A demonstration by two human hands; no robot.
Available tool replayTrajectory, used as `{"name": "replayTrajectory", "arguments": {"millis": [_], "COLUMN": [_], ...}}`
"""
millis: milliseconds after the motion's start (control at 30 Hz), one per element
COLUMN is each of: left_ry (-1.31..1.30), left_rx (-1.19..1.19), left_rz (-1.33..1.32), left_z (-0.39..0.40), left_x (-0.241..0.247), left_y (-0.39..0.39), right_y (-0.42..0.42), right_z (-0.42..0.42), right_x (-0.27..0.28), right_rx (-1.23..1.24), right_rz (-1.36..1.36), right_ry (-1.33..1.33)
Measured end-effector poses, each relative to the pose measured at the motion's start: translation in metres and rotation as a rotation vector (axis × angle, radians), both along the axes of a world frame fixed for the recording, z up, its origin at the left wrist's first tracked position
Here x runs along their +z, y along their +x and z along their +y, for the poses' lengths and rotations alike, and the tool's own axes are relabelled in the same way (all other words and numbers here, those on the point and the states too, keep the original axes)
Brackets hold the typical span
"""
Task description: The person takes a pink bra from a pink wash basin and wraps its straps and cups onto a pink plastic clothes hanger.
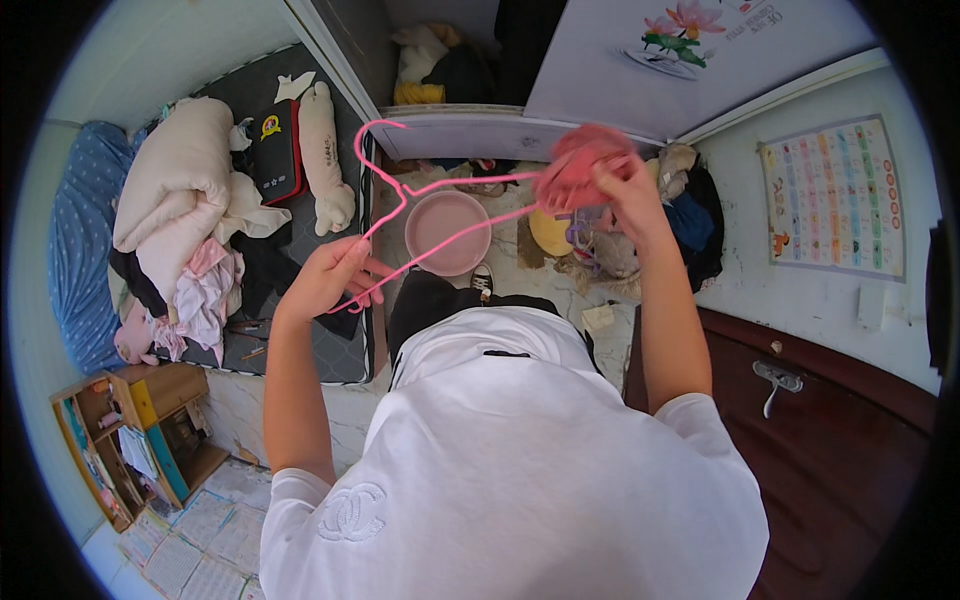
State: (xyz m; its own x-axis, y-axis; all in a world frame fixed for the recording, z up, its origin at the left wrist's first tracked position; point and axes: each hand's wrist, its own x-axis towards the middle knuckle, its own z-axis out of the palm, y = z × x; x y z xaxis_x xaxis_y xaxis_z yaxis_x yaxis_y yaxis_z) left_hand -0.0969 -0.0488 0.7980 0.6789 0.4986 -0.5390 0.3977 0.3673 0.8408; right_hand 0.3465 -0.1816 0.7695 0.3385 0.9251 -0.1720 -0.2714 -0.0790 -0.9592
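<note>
A pink clothes hanger [403,196] spans the space before me, its hook at the upper left. My left hand [334,277] grips its near left end, the fingers curled about the thin bar. At its other end a bunched red cloth or garment [574,169], blurred by motion, covers the hanger's right arm. My right hand [630,193] pinches the right edge of that cloth. The cloth's exact kind cannot be made out. Below the hanger, a pink plastic basin [448,217] stands on the floor.
At left, a bed [296,262] bears a folded quilt [176,180], a long plush toy [324,150] and a black-and-red case [276,154]. An open wardrobe [450,112] stands ahead. Piled things [600,232] lie right of the basin; a dark red door [810,450] is at right.
</note>
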Motion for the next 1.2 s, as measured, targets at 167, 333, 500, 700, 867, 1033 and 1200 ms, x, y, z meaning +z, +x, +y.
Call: {"name": "replayTrajectory", "arguments": {"millis": [167,333,500,700,867,1033,1200], "left_ry": [0.168,0.776,1.093,1.425,1.161,1.675,1.697], "left_rx": [0.173,0.041,0.131,0.081,-0.044,0.279,-0.368], "left_rz": [0.035,-0.005,0.191,0.513,0.192,0.233,0.122], "left_z": [-0.010,-0.025,-0.049,-0.060,-0.061,-0.016,0.018], "left_x": [-0.034,-0.061,-0.040,-0.036,-0.042,-0.007,0.043], "left_y": [0.021,0.086,0.139,0.147,0.132,0.103,0.108], "right_y": [-0.012,-0.102,-0.151,-0.150,-0.119,-0.071,-0.071], "right_z": [-0.005,0.016,0.045,0.058,0.069,0.056,0.047], "right_x": [-0.004,-0.008,0.005,0.001,-0.029,0.010,0.069], "right_rx": [-0.209,-0.021,-0.124,-0.176,-0.177,0.289,0.710], "right_rz": [0.415,0.283,0.315,0.574,0.280,-0.206,-0.645], "right_ry": [0.151,0.035,0.023,0.003,0.058,0.082,-0.079]}}
